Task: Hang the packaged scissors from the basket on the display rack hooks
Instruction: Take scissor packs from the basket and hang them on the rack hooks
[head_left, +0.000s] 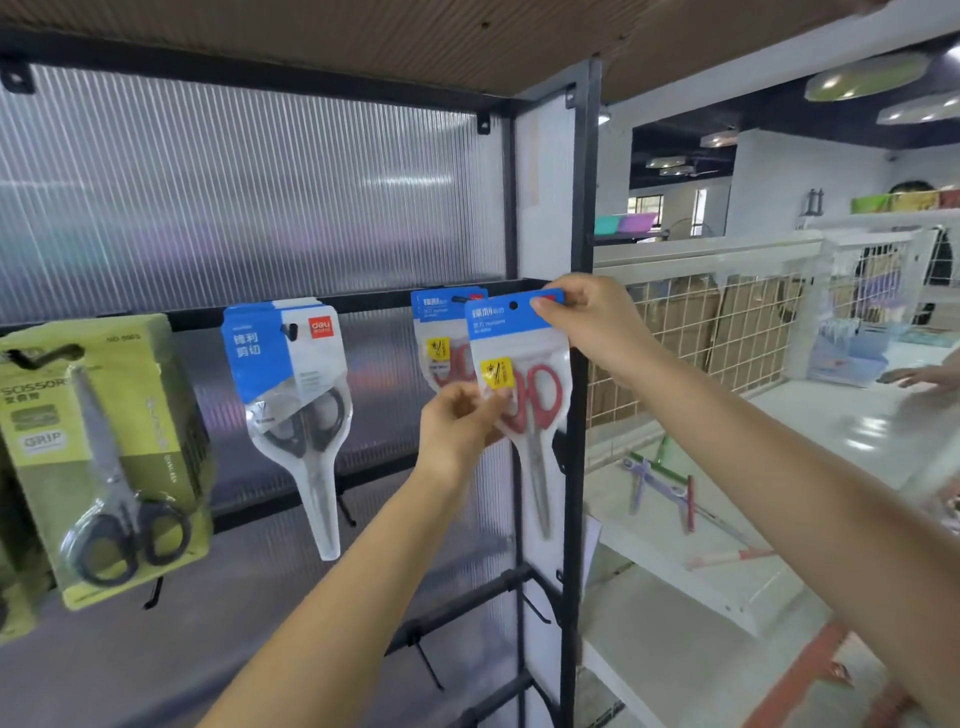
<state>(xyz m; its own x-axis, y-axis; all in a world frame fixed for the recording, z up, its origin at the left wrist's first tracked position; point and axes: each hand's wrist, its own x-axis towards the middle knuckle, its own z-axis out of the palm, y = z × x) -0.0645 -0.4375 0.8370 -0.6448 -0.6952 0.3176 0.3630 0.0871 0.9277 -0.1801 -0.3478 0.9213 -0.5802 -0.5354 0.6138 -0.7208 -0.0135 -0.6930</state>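
Note:
A pack of red-handled scissors (524, 395) with a blue header card is held upright in front of the rack's right end. My right hand (587, 317) pinches its top right corner, and my left hand (457, 421) pinches its lower left side by the yellow sticker. Just behind it, a matching red-scissors pack (439, 332) hangs on a hook from the black rail (374, 301). Further left hang a blue-card pack with black scissors (296, 395) and a green-card pack (104, 457). The basket is out of view.
The rack's black upright post (579, 364) stands right beside the held pack. Bare hooks (428, 665) stick out from the lower rails. To the right are white shelves (727, 561) with loose stationery, a wire grid panel (727, 322), and another person's hand (919, 375).

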